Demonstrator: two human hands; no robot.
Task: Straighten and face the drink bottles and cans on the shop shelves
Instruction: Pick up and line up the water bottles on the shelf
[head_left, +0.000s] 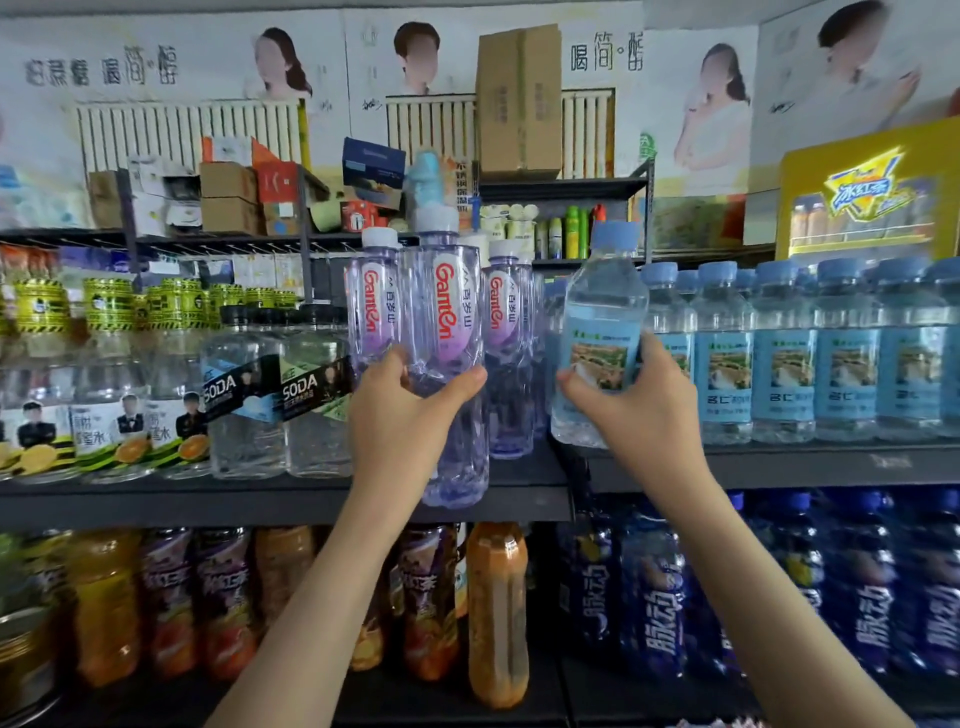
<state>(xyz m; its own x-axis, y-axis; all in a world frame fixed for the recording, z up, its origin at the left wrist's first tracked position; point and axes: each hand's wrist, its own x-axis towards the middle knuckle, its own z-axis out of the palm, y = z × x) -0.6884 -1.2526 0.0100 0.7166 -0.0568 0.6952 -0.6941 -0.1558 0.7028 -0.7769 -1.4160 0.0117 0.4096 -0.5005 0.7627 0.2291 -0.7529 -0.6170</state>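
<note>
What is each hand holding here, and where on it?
The left hand grips a purple Ganten bottle round its middle; the right hand grips a blue-labelled water bottle round its label.

"Ganten" in red, with 百岁山 beside it, stands on each purple bottle (454, 312). "SODA" in white is on 2 clear bottles (306, 415). Each light blue bottle (724, 374) in the row carries 名仁. The dark blue bottles (660, 623) carry 脉动. The yellow box (860, 192) shows 冰红茶. The poster (605, 54) reads 喝简醇.
</note>
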